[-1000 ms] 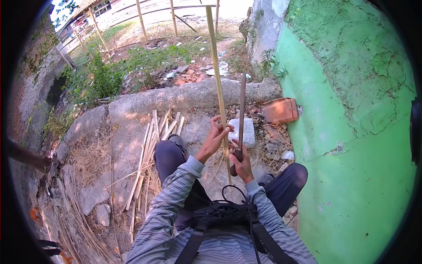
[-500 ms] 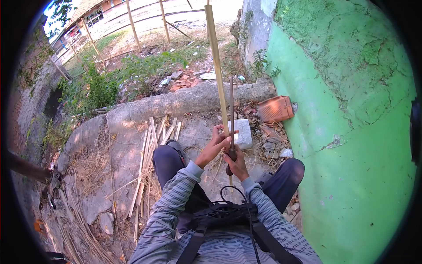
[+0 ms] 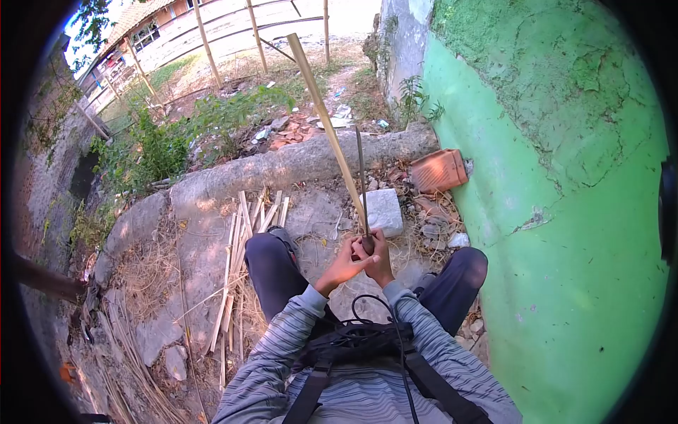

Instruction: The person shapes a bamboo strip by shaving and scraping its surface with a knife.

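A long pale bamboo strip (image 3: 326, 124) slants up and to the left from my hands. My left hand (image 3: 346, 265) is closed on its lower end, close against my right hand. My right hand (image 3: 379, 256) grips the dark handle of a long, narrow knife (image 3: 362, 177), whose blade points upward with its edge side toward the strip. Strip and blade meet or cross just above my fingers; the exact contact is hidden. Beyond my hands lies a whitish block (image 3: 382, 211). Several split bamboo strips (image 3: 231, 283) lie on the ground left of my knees.
A green wall (image 3: 558, 297) rises close on the right. An orange hollow brick (image 3: 439, 171) leans near it, beside rubble. A low concrete ledge (image 3: 282, 165) crosses in front, with plants (image 3: 152, 141) and bamboo posts beyond. Dry fibres and stones lie at the left.
My left hand has moved down beside my right hand. The bamboo strip has dropped and tilted to the left, and the blade now shows a thinner profile.
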{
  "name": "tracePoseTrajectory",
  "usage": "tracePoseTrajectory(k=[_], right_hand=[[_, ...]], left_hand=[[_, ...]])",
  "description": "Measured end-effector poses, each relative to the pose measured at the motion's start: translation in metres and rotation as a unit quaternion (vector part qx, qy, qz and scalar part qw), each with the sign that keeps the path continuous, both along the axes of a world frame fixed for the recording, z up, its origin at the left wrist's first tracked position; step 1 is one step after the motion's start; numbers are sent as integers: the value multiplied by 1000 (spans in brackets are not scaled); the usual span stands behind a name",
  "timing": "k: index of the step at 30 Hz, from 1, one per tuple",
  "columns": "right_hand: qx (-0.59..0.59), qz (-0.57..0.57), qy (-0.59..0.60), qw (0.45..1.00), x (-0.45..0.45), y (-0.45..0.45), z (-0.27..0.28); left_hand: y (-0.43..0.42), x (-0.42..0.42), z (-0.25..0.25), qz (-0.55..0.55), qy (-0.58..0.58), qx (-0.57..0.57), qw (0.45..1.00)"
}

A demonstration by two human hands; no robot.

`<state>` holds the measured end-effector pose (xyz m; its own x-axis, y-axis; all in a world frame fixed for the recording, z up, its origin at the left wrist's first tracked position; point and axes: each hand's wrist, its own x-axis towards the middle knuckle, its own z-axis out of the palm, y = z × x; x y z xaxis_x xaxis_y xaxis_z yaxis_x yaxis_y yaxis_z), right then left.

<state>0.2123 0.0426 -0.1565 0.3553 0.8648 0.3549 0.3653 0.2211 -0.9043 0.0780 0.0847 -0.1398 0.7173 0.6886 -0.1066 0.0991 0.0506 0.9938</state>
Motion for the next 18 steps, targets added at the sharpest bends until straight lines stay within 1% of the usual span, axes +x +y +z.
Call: tracePoseTrajectory(k=[1, 2, 4, 6, 8, 10, 11, 12, 14, 15, 16, 17, 18], right_hand=[[0, 1, -1, 1000, -1, 0, 0], [5, -1, 12, 1000, -3, 1, 1], [10, 3, 24, 1000, -5, 1, 5], [-12, -10, 5, 1000, -4, -1, 12], [-3, -15, 6, 1000, -5, -4, 21], [7, -22, 4, 1000, -3, -7, 23], [28, -29, -17, 999, -4, -7, 24], [50, -33, -37, 998, -4, -6, 21], [36, -15, -22, 999, -5, -3, 17], [21, -15, -7, 1000, -9, -2, 20], [4, -14, 8, 1000, -11, -1, 23], [30, -13, -63, 997, -9, -4, 25], [32, -12, -66, 997, -9, -2, 28]], left_hand=[[-5, 0, -5, -9, 9, 23, 1000], [-12, 1, -9, -6, 8, 24, 1000], [-27, 4, -10, 26, -66, -6, 997], [-35, 1, -11, 16, -65, -20, 998], [-38, 1, -13, -1, -65, -34, 997], [-36, 2, -12, -6, -91, -15, 996], [-40, 4, -12, 22, -92, 19, 995], [-37, 5, -17, 24, -94, 23, 995], [-26, 8, -25, 71, -111, 89, 987], [-22, 7, -22, 73, -112, 93, 987], [-19, 5, -20, 54, -100, 36, 993], [-16, 4, -18, 36, -90, -21, 995], [-10, 5, -18, 37, -93, -20, 995]])
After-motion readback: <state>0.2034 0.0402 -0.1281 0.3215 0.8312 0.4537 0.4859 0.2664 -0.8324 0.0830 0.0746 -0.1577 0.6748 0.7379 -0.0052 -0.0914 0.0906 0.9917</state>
